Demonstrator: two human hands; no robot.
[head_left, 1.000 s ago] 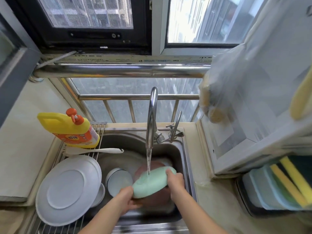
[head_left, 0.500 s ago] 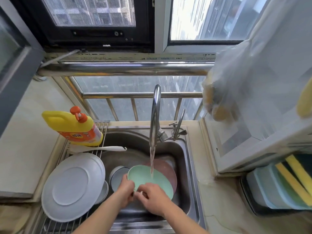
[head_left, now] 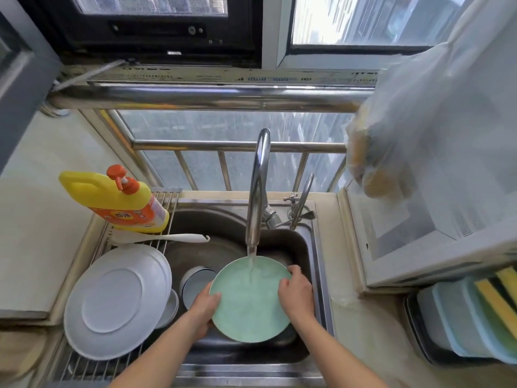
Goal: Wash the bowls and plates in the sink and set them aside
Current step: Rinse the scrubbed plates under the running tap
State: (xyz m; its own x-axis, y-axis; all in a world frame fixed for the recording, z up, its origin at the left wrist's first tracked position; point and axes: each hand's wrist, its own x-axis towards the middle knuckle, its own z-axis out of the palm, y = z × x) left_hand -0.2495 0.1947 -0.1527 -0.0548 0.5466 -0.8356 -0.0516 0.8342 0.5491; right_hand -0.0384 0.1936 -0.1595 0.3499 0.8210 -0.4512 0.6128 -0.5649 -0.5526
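Observation:
A mint-green plate [head_left: 246, 303] faces up over the steel sink [head_left: 313, 247], under running water from the tap [head_left: 258, 186]. My left hand [head_left: 204, 306] grips its left rim, thumb on the face. My right hand [head_left: 295, 295] grips its right rim, fingers curled over the edge. A white bowl with a dark rim [head_left: 193, 281] stands in the sink left of the plate. White plates [head_left: 114, 301] lie upside down on the wire rack [head_left: 84, 365] at the left.
A yellow detergent bottle [head_left: 117, 200] and a white ladle [head_left: 167, 238] lie at the rack's far end. A second small tap [head_left: 300, 203] stands behind the sink. A covered appliance [head_left: 419, 208] and a tub with sponges [head_left: 475, 312] fill the right counter.
The green plate has been turned from tilted on edge to flat and face up under the stream. My right hand moved from the near rim to the right rim. The pink plate beneath is now hidden.

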